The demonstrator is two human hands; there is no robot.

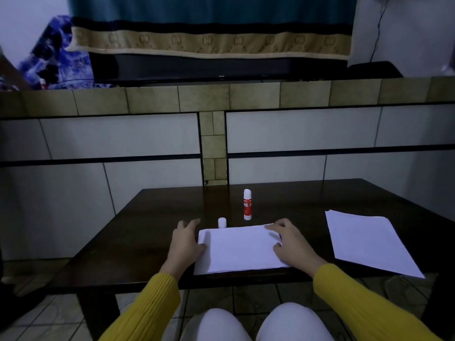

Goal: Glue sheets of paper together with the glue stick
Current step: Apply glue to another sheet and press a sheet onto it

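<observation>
Table (pixel 152 247) dark wood, tiled wall (pixel 123 136) behind | both hands' fingers spread, pressing paper (pixel 238 249)

Sheet of paper (pixel 240 249) lies at the table's (pixel 152 242) near edge, left hand (pixel 186 239) on its left edge, right hand (pixel 291 243) on its right. Behind it, cap (pixel 222 222), then glue stick (pixel 247 204) upright. Paper stack (pixel 368 242) lies well right.

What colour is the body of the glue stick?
Red with a white top, on the glue stick in the head view.
</observation>
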